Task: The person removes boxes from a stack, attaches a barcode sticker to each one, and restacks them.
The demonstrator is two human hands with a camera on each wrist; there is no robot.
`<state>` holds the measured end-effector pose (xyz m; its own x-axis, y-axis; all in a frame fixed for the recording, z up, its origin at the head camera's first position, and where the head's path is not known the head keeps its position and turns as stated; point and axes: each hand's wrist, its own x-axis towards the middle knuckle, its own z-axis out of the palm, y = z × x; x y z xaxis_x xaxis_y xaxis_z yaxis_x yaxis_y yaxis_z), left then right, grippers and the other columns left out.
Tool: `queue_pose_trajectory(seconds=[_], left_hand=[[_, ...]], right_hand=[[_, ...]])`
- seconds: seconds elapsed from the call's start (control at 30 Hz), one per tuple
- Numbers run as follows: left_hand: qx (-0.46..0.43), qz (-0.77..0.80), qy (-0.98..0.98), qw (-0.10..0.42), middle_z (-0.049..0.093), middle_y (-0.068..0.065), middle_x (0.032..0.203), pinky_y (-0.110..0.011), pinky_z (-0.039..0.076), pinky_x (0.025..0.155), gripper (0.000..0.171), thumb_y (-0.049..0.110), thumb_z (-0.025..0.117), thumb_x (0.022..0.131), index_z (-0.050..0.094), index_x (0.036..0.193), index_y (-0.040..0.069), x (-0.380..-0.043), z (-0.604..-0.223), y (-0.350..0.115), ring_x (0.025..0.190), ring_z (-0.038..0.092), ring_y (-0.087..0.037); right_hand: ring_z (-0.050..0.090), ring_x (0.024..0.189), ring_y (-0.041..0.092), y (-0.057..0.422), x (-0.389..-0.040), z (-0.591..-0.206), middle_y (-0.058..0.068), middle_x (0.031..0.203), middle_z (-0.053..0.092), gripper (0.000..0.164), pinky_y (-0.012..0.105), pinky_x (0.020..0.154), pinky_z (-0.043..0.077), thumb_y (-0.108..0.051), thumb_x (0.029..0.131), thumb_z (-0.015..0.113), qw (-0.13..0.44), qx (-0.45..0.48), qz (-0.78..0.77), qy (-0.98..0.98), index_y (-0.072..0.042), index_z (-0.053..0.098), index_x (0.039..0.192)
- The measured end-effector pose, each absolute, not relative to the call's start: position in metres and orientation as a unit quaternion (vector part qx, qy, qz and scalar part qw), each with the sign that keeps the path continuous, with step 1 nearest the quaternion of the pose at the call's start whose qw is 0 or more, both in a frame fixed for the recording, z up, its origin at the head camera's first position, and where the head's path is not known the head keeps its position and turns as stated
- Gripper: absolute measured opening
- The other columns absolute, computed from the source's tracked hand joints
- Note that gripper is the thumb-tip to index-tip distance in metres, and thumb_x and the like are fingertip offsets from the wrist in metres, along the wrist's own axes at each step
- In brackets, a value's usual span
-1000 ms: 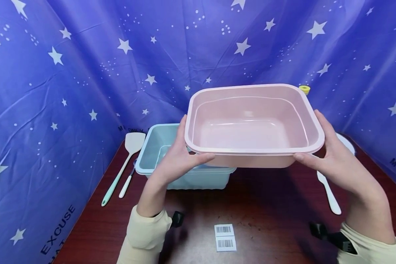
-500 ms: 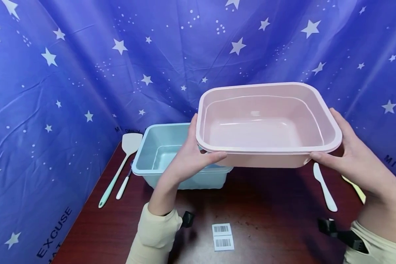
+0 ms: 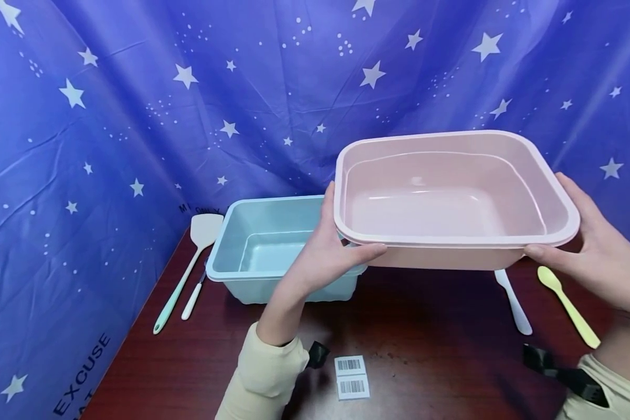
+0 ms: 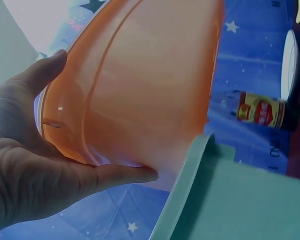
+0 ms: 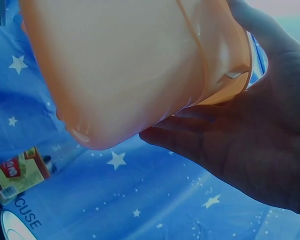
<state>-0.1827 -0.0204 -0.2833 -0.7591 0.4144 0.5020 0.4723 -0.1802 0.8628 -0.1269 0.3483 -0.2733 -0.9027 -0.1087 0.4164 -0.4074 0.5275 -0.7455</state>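
Observation:
A pink plastic basin (image 3: 425,256) is held up above the table in the head view, its open top tilted toward me. My left hand (image 3: 322,256) grips its left end, thumb along the front just under the rim. At the opposite end my right hand (image 3: 598,251) holds it the same way. Both wrist views show the basin's outside tinted orange, with the left hand (image 4: 44,150) and right hand (image 5: 250,115) on it. Behind my left hand, a light blue basin (image 3: 294,289) stands on the table, partly covered by that hand.
Left of the blue basin lie a turner (image 3: 205,230) and a white-handled utensil (image 3: 191,300). A white knife (image 3: 515,303) and yellow spoon (image 3: 569,306) lie at right. A barcode label (image 3: 352,378) is in front. The left wrist view shows a labelled bottle (image 4: 262,111) and plate (image 4: 290,65).
Both hands have carried the pink basin to the right, uncovering more of the blue basin and the yellow spoon. The yellow cap and plate seen earlier are hidden in the head view.

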Motion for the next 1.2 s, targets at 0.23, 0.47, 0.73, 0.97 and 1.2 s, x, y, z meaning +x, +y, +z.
queue_pose_trajectory(seconds=[0.23,0.47,0.73,0.97,1.2], left_hand=[[-0.333,-0.690,-0.643,0.020,0.040,0.000,0.146,-0.036,0.054,0.093,0.117,0.002,0.087,0.076,0.009,0.158,0.030,-0.179,-0.288,-0.006,0.121,0.054,-0.021],[-0.317,-0.684,-0.657,0.005,0.038,0.001,0.148,-0.034,0.056,0.089,0.122,0.006,0.087,0.077,0.001,0.160,0.028,-0.179,-0.296,0.002,0.119,0.056,-0.018],[-0.315,-0.685,-0.657,0.010,0.042,-0.003,0.144,-0.035,0.054,0.091,0.114,0.006,0.088,0.077,0.010,0.157,0.032,-0.185,-0.299,-0.003,0.117,0.056,-0.020],[-0.303,-0.674,-0.673,0.015,0.040,-0.002,0.145,-0.038,0.050,0.097,0.113,0.005,0.088,0.076,0.012,0.157,0.028,-0.191,-0.301,-0.012,0.119,0.053,-0.019],[-0.291,-0.675,-0.678,0.009,0.039,-0.003,0.146,-0.036,0.050,0.098,0.118,0.004,0.088,0.075,0.008,0.159,0.026,-0.190,-0.303,-0.013,0.120,0.054,-0.019]], right_hand=[[0.031,0.130,-0.005,0.366,-0.122,-0.280,0.002,0.162,0.023,0.107,0.002,0.101,0.013,0.008,0.082,0.071,0.186,0.116,0.435,-0.874,-0.017,0.006,0.164],[0.029,0.131,-0.006,0.372,-0.123,-0.283,0.003,0.163,0.021,0.106,0.002,0.103,0.011,0.007,0.083,0.070,0.177,0.119,0.441,-0.871,-0.013,0.004,0.163],[0.044,0.120,0.003,0.369,-0.135,-0.287,-0.002,0.141,0.042,0.100,0.007,0.095,0.032,0.014,0.085,0.067,0.134,0.151,0.475,-0.856,-0.021,0.015,0.163],[0.047,0.114,0.006,0.359,-0.144,-0.289,0.006,0.143,0.033,0.098,0.010,0.082,0.041,0.012,0.088,0.064,0.089,0.166,0.485,-0.854,-0.022,0.009,0.162],[0.043,0.117,0.009,0.358,-0.145,-0.292,0.003,0.143,0.031,0.097,0.013,0.081,0.040,0.011,0.090,0.063,0.073,0.152,0.482,-0.860,-0.025,0.008,0.162]])
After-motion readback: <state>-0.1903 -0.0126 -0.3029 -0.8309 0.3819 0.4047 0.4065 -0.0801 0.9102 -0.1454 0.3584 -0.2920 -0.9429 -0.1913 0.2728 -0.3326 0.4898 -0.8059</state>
